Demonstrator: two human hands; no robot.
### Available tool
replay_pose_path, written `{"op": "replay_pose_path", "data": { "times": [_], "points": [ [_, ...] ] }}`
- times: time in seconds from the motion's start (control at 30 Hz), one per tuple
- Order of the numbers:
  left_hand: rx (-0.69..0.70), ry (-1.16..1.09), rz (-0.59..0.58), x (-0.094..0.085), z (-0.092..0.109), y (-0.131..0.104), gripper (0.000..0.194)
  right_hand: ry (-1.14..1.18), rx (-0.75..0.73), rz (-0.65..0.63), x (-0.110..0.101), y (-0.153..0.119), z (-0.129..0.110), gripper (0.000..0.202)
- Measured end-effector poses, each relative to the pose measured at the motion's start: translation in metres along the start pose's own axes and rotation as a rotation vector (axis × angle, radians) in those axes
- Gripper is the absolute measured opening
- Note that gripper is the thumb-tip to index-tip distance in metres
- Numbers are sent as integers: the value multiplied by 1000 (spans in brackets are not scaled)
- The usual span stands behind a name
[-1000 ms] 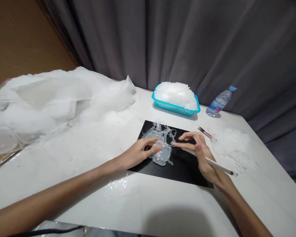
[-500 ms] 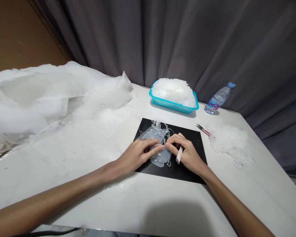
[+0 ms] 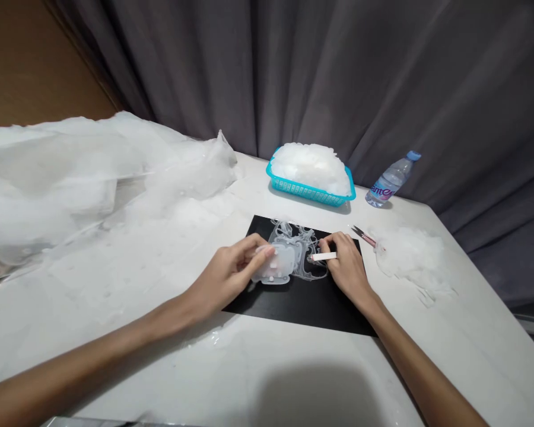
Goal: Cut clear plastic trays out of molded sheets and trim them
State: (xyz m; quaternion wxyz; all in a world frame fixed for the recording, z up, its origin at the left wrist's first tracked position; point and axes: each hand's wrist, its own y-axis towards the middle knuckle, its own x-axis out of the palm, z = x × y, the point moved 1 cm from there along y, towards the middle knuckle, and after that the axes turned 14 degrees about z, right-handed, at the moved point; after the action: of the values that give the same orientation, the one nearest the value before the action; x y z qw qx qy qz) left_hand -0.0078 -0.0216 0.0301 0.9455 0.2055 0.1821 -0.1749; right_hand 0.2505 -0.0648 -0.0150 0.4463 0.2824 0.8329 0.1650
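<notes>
My left hand (image 3: 240,267) pinches a translucent, rounded plastic-like piece (image 3: 279,265) by its left side, thumb on top. Small raised studs dot the piece, which is held over a black mat (image 3: 302,309). To its right, thin tangled translucent strips (image 3: 307,252) lie on the mat beside and behind it. My right hand (image 3: 345,258) has its fingers curled round a slim white stick-like tool (image 3: 324,257), whose end points left over the strips. The tool's kind cannot be made out. The two hands are apart.
A turquoise basket (image 3: 309,191) heaped with white translucent pieces stands at the back. Right of it is a water bottle (image 3: 389,181). Scissors (image 3: 364,236) lie by a pile of clear scraps (image 3: 413,258). Large plastic bags (image 3: 71,178) cover the left side.
My hands have drawn apart. The left has shifted left with the piece, separating it from most of the strips; the right has moved right, and its white tool now points left.
</notes>
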Motion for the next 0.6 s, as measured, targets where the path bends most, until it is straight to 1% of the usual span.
{"op": "replay_pose_path", "data": {
  "times": [0.03, 0.1, 0.17, 0.23, 0.33, 0.43, 0.53, 0.6],
  "points": [
    [-101, -76, -9, -1, -1, 3, 30, 14, -5, 20, -3, 0, -1, 16],
    [-202, -222, -34, 0, -1, 6, 32, 68, -13, 58, -11, -3, -6, 16],
    [-247, -327, -62, 2, -3, 7, 31, 150, -29, 50, -17, -9, -15, 17],
    [-265, -370, -83, 4, -6, 6, 30, 217, -74, -15, -21, -17, -24, 16],
    [-240, -343, -85, 7, -13, 3, 29, 202, -222, -140, -21, -30, -33, 14],
    [-172, -318, -51, 5, -16, 3, 26, 123, -345, -190, -15, -39, -34, 10],
    [-117, -316, -9, 0, -15, 3, 24, 115, -353, -206, -10, -44, -33, 4],
    [-96, -329, 15, -4, -12, 4, 22, 111, -354, -228, -7, -45, -33, 7]
  ]
}}
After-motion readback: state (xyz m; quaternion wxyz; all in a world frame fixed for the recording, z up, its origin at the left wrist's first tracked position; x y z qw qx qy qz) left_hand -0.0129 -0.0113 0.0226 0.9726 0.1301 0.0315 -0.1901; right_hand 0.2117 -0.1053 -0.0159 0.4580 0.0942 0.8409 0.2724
